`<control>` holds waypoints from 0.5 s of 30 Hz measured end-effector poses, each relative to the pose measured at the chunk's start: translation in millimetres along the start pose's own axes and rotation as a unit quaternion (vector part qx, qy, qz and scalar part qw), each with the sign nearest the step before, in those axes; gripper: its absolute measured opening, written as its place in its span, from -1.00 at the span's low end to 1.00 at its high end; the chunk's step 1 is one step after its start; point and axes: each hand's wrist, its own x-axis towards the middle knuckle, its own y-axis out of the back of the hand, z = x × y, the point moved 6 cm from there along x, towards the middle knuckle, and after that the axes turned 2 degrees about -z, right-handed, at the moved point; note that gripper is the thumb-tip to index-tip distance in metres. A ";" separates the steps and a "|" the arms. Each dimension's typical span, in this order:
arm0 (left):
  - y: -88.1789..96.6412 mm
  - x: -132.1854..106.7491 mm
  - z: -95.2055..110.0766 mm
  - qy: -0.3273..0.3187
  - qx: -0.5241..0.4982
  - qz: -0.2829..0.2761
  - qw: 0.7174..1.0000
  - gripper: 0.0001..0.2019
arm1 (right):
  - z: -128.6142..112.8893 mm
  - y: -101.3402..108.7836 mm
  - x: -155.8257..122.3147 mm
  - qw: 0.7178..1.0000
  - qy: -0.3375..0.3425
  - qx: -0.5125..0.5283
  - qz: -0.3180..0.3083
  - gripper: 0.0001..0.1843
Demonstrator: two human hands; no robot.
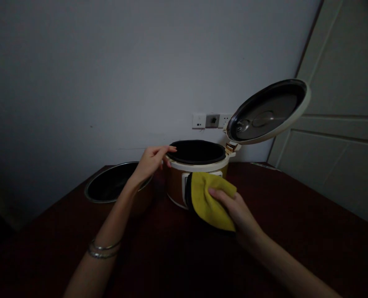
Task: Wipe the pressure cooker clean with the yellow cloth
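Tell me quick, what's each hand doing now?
Left hand: open, fingertips on the rim of the orange rice cooker.
Right hand: holding a yellow cloth against it.

The yellow cloth [210,203] covers most of the front panel of the rice cooker [175,186] and the fingers of the right hand [236,209]. The left forearm hides part of the rim of the loose pot [109,188]; both forearms run off the bottom edge.

Lid [267,111] blocks R, pot [104,187] L; front free.
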 end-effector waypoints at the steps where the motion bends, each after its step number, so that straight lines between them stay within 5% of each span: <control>1: 10.8 1.6 -2.3 -0.003 0.009 0.027 1.000 -0.64 | -16.7 0.2 2.9 0.995 0.079 -0.055 0.012 -0.72; 3: 33.1 4.7 -11.5 0.002 0.056 0.082 0.995 -0.67 | -46.6 -10.5 5.3 0.953 0.247 -0.172 0.011 -0.73; 6: 62.2 8.7 -32.0 0.036 0.174 0.134 0.975 -0.71 | -62.1 -54.3 8.3 0.842 0.422 -0.327 -0.079 -0.68; 10: 84.2 11.6 -57.6 0.097 0.221 0.148 0.959 -0.66 | -35.8 -120.3 31.8 0.760 0.461 -0.406 -0.214 -0.66; 15: 90.7 12.2 -64.2 0.108 0.219 0.145 0.959 -0.62 | 6.9 -155.4 77.1 0.747 0.411 -0.485 -0.194 -0.54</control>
